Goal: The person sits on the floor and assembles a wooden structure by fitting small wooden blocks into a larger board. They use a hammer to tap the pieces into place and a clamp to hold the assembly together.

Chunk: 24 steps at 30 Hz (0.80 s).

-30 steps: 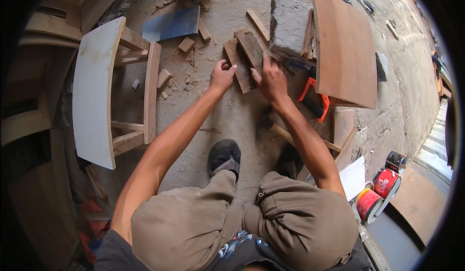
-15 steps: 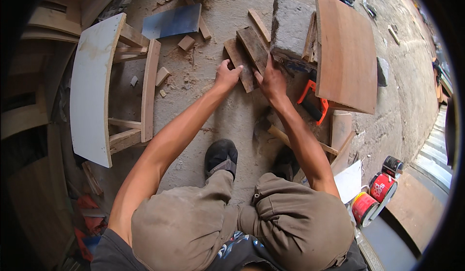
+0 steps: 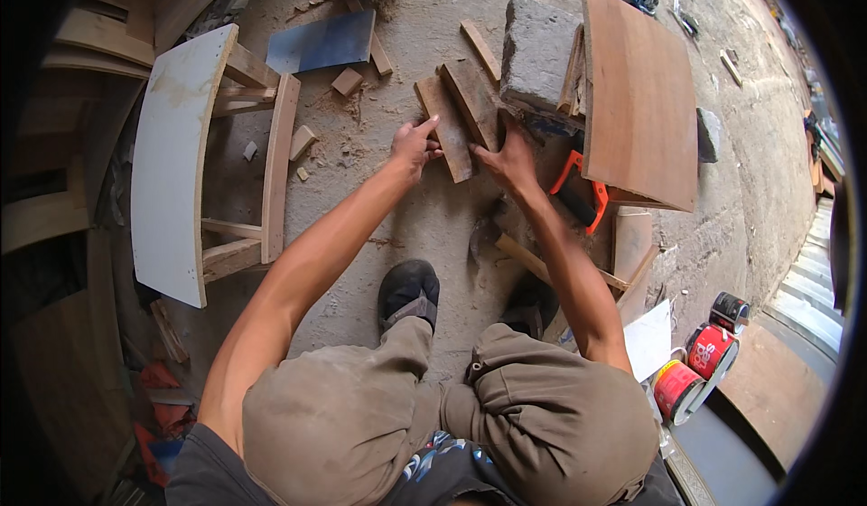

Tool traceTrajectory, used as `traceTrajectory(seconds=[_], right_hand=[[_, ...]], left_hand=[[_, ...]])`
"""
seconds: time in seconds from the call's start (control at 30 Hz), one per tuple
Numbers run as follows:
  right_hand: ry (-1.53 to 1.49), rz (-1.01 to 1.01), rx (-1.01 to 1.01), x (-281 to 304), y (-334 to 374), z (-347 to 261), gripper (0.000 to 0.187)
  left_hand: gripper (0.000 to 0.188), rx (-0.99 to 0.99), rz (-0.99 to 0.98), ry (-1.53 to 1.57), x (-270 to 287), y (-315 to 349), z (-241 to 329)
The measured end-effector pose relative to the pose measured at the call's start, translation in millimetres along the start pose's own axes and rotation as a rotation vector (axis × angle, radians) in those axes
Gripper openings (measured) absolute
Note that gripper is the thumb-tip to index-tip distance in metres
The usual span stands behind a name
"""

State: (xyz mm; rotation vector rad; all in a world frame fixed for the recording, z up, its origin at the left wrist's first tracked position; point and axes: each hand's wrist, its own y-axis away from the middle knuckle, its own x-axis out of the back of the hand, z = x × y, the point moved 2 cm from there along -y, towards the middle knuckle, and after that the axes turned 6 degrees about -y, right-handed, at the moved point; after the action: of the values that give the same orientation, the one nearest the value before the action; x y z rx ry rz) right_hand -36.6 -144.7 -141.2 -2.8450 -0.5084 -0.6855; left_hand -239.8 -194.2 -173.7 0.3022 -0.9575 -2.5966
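At the left of the frame, a white-topped wooden frame (image 3: 173,167) lies on its side. Toward the upper left, a blue-grey panel (image 3: 321,42) lies on the floor, with a small wooden block (image 3: 347,81) just below it. Right of these, near the upper centre, the left hand (image 3: 415,151) grips the left board (image 3: 441,125) by its left edge, thumb over the top face and fingers curled at the side. Beside it, at the upper centre, the darker right board (image 3: 472,104) slants the same way. The right hand (image 3: 511,158) has thumb and fingers spread around that board's lower end, holding it. Further right stands a rough grey block (image 3: 540,52); below it sits an orange-handled saw (image 3: 602,204), near a plywood panel (image 3: 639,99). At the lower right are red cans (image 3: 709,352).
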Motion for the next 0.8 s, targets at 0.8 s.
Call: traceTrajectory(seconds=[0.8], right_hand=[[-0.886, -0.221, -0.526, 16.6, 87.0, -38.0, 0.081]], left_hand=[[0.087, -0.100, -0.327, -0.018, -10.7, 64.9, 19.9]])
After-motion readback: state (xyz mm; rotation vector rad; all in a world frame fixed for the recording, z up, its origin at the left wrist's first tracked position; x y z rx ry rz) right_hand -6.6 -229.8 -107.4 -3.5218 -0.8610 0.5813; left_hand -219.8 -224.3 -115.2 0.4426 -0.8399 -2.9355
